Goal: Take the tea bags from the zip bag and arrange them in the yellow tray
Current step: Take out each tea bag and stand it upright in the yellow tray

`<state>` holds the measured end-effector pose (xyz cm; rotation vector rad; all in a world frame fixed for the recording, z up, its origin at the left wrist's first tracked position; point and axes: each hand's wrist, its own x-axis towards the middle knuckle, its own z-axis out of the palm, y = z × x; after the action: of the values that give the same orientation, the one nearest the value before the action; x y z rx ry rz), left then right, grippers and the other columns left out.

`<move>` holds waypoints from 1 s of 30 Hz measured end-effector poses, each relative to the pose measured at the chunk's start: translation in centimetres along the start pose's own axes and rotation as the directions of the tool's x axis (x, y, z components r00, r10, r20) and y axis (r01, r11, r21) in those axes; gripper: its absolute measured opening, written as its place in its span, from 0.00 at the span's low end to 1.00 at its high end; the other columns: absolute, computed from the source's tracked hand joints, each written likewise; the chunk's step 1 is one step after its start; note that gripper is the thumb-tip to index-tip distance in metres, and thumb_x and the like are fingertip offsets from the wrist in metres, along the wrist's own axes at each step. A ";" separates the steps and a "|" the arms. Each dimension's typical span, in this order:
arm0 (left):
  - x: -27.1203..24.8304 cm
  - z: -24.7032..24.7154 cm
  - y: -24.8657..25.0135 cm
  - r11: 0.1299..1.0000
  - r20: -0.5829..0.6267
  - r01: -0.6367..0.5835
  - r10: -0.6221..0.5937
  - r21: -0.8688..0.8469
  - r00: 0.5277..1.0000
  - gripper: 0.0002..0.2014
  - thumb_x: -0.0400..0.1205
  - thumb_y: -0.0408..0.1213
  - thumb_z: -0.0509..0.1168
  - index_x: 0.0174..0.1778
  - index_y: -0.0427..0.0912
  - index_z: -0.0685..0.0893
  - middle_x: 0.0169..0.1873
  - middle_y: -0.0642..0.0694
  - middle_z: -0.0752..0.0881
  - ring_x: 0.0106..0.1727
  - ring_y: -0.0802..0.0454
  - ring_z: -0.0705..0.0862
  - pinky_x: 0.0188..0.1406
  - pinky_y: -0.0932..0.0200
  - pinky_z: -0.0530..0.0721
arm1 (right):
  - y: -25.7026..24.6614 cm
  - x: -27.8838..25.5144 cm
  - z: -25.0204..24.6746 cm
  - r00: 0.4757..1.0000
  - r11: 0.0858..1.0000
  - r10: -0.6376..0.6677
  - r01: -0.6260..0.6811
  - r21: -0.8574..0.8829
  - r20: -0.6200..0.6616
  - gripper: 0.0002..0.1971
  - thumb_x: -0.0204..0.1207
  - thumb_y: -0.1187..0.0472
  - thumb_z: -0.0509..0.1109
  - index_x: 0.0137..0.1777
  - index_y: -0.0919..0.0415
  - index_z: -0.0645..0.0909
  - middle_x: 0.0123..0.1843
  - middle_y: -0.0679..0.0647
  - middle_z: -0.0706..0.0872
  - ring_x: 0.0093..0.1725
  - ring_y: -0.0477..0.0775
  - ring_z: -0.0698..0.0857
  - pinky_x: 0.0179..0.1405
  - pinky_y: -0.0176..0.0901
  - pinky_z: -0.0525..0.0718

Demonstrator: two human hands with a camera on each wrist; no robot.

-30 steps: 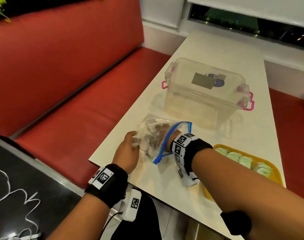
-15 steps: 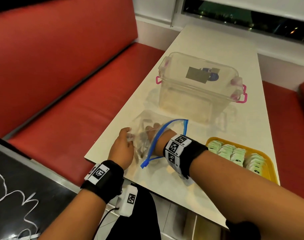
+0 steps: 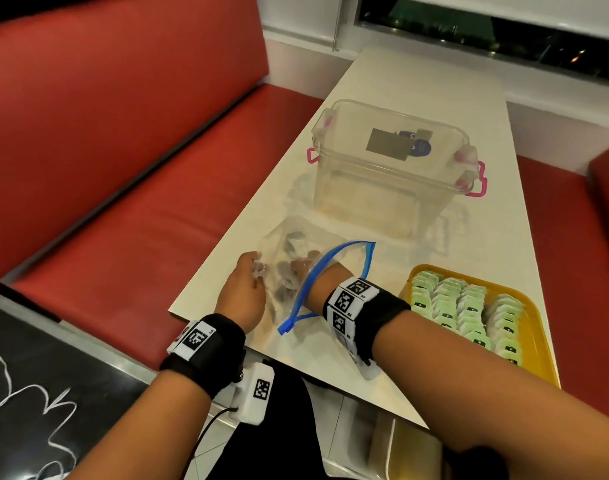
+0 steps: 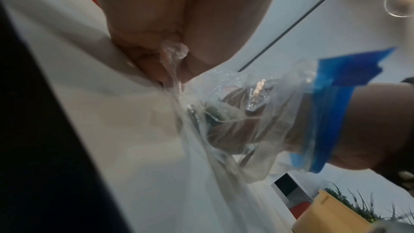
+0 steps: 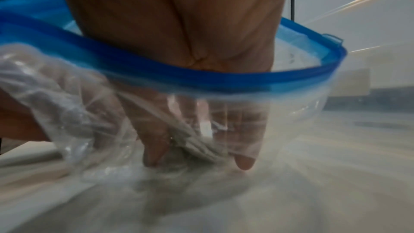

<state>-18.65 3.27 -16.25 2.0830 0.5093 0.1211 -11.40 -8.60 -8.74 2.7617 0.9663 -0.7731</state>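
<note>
The clear zip bag (image 3: 296, 242) with its blue zip rim (image 3: 316, 282) lies near the table's front left corner. My left hand (image 3: 247, 289) pinches a fold of the bag's left side (image 4: 172, 59). Up to the wrist, my right hand (image 5: 197, 159) is inside the bag, with its thumb and fingers closed around a few tea bags (image 5: 197, 146) at the bottom. More tea bags (image 3: 285, 271) show dimly through the plastic. The yellow tray (image 3: 538, 327) sits to the right, holding rows of green tea bags (image 3: 462, 306).
A clear plastic box (image 3: 393, 168) with pink latches stands just behind the zip bag. The white table (image 3: 417, 81) is narrow, with a red bench (image 3: 123, 168) along its left side and another red seat (image 3: 573, 237) on the right.
My right hand stays inside the bag and my left hand keeps its pinch. The head view has tilted, so more of the tray shows.
</note>
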 end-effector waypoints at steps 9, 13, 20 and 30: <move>-0.1 0.0 0.4 1.000 -0.018 0.025 -0.025 -0.007 1.000 0.21 0.84 0.24 0.53 0.74 0.40 0.68 0.64 0.40 0.81 0.62 0.43 0.82 0.60 0.54 0.78 | 1.7 -0.5 -0.4 0.993 0.995 0.065 -0.057 0.083 -0.095 0.07 0.82 0.61 0.63 0.44 0.61 0.80 0.44 0.58 0.82 0.41 0.57 0.81 0.35 0.42 0.75; -0.1 0.2 0.6 0.999 -0.038 0.045 -0.045 0.004 0.998 0.21 0.84 0.24 0.53 0.73 0.39 0.69 0.64 0.40 0.81 0.61 0.41 0.82 0.58 0.55 0.76 | 2.8 -3.9 -2.0 0.970 0.971 0.080 -0.024 0.240 -0.228 0.06 0.77 0.66 0.67 0.48 0.67 0.84 0.45 0.60 0.84 0.43 0.57 0.78 0.39 0.42 0.70; 0.0 0.1 0.6 0.997 -0.073 0.075 -0.075 -0.007 0.994 0.21 0.84 0.27 0.55 0.74 0.40 0.69 0.67 0.39 0.80 0.60 0.38 0.81 0.60 0.49 0.77 | 6.8 -9.9 -2.9 0.911 0.754 0.267 0.006 0.657 -0.315 0.08 0.69 0.63 0.77 0.45 0.60 0.81 0.37 0.55 0.84 0.28 0.51 0.83 0.24 0.38 0.82; -4.3 -0.3 11.0 0.868 -0.149 -0.453 0.485 0.201 0.862 0.12 0.85 0.37 0.61 0.64 0.46 0.79 0.63 0.51 0.80 0.66 0.48 0.72 0.65 0.58 0.67 | 11.5 -16.4 0.5 0.855 0.330 0.431 0.149 0.932 -0.289 0.13 0.69 0.66 0.79 0.48 0.70 0.81 0.35 0.61 0.88 0.25 0.50 0.87 0.23 0.38 0.83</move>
<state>-19.20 -3.30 -6.43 2.3321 0.1112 0.5954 -15.49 -26.87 -1.58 4.2027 0.1668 -0.7235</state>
